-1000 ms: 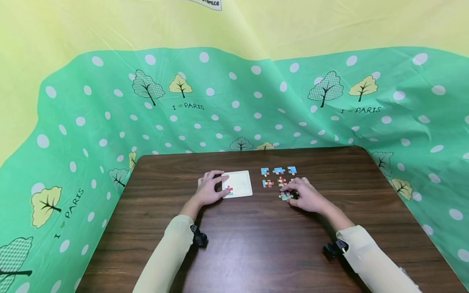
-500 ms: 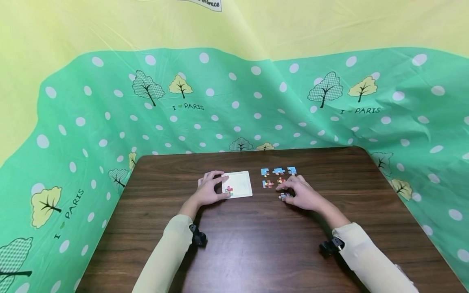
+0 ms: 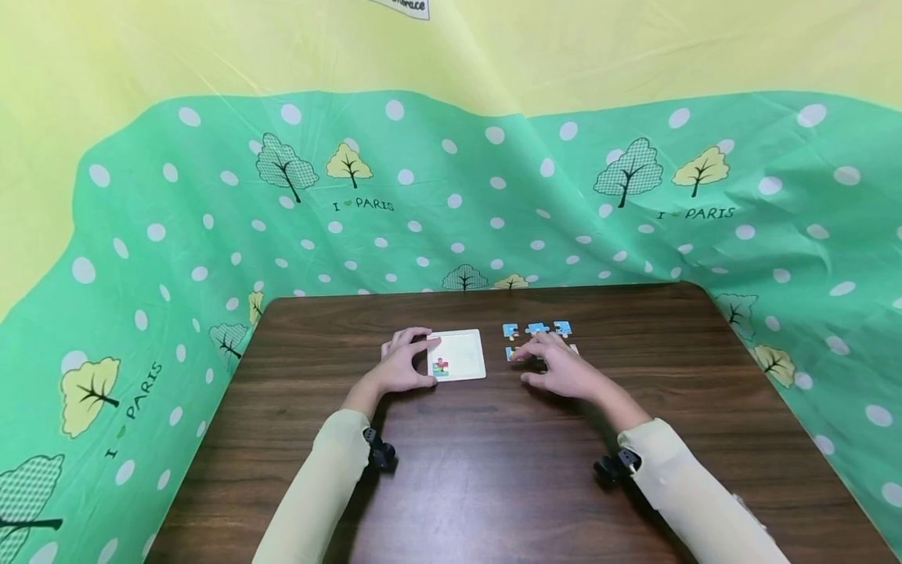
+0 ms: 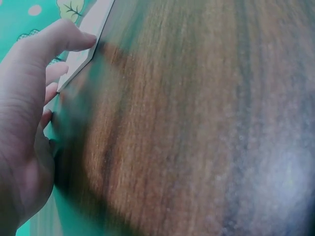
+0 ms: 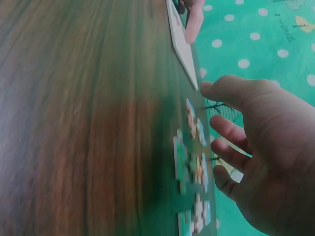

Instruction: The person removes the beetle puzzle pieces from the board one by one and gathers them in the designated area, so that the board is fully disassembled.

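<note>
A white puzzle tray lies flat on the table, with a red and green jigsaw piece in its lower left corner. My left hand holds the tray by its left side, thumb at the near edge and fingers towards the far edge. Over the loose jigsaw pieces, my right hand hovers with thumb and fingers apart; nothing shows between them. A green-edged jigsaw piece lies below it in the right wrist view. In the head view that hand covers several of the pieces.
Blue jigsaw pieces form a row at the back, right of the tray. Dark wooden table extends towards the person. A green dotted cloth hangs behind the table and along both sides.
My right hand has moved left across the loose pieces, from the nearest row towards the tray. The left thumb has drawn back slightly to the tray's near left corner; the tray stays put.
</note>
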Demonstrator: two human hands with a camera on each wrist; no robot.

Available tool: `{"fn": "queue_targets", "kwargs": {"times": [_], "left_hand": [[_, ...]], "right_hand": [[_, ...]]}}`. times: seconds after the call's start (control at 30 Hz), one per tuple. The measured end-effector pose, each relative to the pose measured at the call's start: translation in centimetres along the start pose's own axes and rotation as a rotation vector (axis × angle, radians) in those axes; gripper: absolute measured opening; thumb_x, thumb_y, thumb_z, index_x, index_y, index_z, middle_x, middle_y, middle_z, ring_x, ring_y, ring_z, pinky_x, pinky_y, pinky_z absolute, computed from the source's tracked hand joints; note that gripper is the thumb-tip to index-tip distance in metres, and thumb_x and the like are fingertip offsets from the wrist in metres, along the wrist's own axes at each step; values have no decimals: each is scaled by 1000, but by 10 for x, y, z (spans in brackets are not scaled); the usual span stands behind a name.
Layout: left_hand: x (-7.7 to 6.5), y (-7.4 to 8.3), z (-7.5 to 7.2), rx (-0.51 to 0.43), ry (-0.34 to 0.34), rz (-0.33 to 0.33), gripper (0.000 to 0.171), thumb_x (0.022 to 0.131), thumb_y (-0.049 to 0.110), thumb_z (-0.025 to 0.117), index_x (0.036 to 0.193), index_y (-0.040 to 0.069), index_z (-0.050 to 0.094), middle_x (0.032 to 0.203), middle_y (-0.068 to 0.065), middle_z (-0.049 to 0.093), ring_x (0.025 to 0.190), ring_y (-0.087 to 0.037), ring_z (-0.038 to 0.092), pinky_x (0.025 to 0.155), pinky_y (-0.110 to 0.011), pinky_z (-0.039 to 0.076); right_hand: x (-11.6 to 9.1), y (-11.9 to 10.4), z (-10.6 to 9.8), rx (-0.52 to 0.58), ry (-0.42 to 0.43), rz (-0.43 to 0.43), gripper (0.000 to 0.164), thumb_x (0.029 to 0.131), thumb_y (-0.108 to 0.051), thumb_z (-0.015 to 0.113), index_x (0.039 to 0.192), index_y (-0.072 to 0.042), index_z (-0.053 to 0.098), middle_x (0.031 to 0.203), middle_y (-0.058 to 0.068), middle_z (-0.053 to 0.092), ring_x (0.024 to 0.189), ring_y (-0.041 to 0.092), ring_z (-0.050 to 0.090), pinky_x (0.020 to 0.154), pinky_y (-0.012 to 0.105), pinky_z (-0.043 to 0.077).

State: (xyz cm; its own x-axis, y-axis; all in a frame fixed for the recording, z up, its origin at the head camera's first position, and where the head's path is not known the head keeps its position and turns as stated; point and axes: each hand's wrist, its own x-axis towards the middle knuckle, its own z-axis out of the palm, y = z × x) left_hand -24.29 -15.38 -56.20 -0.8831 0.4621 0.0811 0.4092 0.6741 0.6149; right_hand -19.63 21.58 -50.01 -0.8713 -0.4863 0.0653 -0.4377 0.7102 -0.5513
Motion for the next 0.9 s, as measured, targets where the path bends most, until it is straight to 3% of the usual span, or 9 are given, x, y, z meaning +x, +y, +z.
{"fn": "queue_targets", "kwargs": {"times": [0.2, 0.4, 0.7, 0.9], "left_hand": [[-2, 8, -6, 4, -27, -35, 87, 80, 32, 90, 161, 16, 63, 171, -14, 44, 159, -46, 35, 120, -71, 25], [0, 9, -6, -9, -35, -55, 87, 79, 31, 91, 161, 16, 63, 170, -12, 43, 159, -44, 34, 122, -70, 24], [-1, 8, -4, -8, -7, -28, 84, 80, 35, 89, 159, 19, 65, 169, -12, 45, 157, -46, 35, 119, -71, 25], [-1, 6, -4, 14, 1, -16, 85, 79, 38, 89, 159, 19, 65, 168, -12, 46, 155, -46, 37, 118, -69, 27]], "right_hand": [[12, -11, 6, 7, -27, -29, 34, 99, -15, 82, 134, -13, 80, 132, 14, 71, 126, 37, 60, 103, 56, 50], [27, -25, 13, 28, -50, -41, 34, 100, -16, 81, 134, -14, 80, 132, 14, 71, 127, 35, 60, 105, 55, 50], [48, -40, 27, 39, -56, -84, 36, 99, -16, 80, 135, -14, 80, 129, 14, 71, 122, 32, 62, 106, 55, 52], [68, -19, 48, 72, -23, -193, 40, 100, -29, 80, 138, -20, 79, 126, 9, 71, 117, 26, 59, 101, 45, 50]]}}
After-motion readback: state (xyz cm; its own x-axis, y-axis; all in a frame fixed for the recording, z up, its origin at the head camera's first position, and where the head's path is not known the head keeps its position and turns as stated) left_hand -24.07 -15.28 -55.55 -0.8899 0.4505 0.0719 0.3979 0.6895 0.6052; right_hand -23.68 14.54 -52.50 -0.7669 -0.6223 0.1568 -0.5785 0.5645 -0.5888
